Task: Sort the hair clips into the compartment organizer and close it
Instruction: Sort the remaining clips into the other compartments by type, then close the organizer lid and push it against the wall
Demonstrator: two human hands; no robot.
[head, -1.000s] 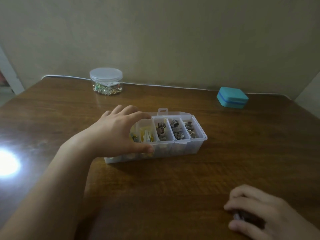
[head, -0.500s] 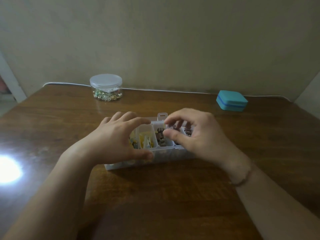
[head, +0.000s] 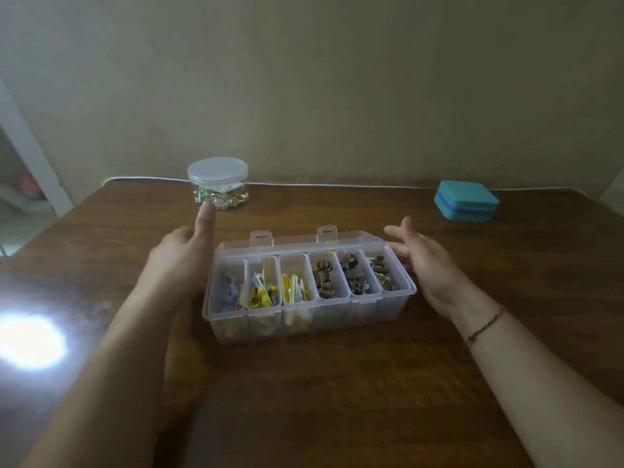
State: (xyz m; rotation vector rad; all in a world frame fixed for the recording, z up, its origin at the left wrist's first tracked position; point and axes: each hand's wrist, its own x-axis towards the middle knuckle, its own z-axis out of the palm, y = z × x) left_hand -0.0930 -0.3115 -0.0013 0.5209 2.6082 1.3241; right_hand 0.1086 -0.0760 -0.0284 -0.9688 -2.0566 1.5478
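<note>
1. Your clear compartment organizer [head: 309, 314] sits in the middle of the wooden table [head: 337, 400], its lid [head: 304, 239] folded back flat behind the far edge, two latch tabs standing up. It is not yet closed.
2. Six compartments run left to right. The leftmost holds bluish-grey hair clips [head: 227, 292]; the next two hold yellow and white clips [head: 290, 288]; the three on the right hold brown and dark clips [head: 354, 275].
3. Your left hand [head: 179, 261] is at the organizer's left end, fingers straight and pointing away from you, holding nothing. Whether it touches the wall, you cannot tell from here.
4. Your right hand [head: 422, 261] is at the right end, fingers spread and relaxed, holding nothing, just beside the rim. A thin bracelet [head: 484, 327] circles that wrist.
5. Far left, a round clear jar [head: 217, 184] with a closed lid holds small gold and pastel pieces. Far right, a closed teal case [head: 466, 204] lies well apart from the organizer.
6. A bright glare spot [head: 30, 342] sits on the table at near left. A white cable [head: 337, 185] runs along the far edge.
7. No readable writing shows on any container.
</note>
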